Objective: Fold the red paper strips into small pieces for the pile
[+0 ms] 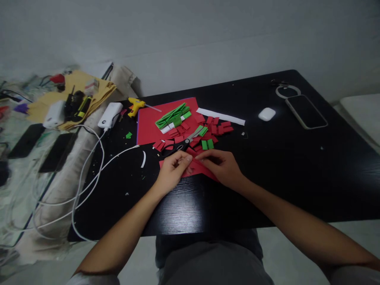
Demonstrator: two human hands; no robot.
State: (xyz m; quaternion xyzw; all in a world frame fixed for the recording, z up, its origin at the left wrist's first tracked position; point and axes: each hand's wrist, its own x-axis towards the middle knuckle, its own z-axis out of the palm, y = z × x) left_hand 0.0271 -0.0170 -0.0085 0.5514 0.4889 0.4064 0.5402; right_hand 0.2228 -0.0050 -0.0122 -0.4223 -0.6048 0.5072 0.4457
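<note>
My left hand (174, 169) and my right hand (223, 167) meet over the front middle of the black table, fingertips pinched close together. Between them is a small piece of red paper (193, 156), partly hidden by the fingers. Beneath the hands lies a larger sheet of red paper (199, 169). Just beyond the left fingers are black-handled scissors (186, 142), blades pointing up and right. Around them lie many small folded red paper pieces (214, 126) and a few green folded pieces (207, 144). A pleated green paper bundle (172, 116) with white strips sits behind.
A yellow glue gun (136, 106) and white power bank (110, 114) lie at the back left, with white cables (102, 158) trailing off the table. A white paper strip (221, 116), white earbud case (266, 114), phone (306, 112) and ring-shaped object (287, 92) lie toward the right.
</note>
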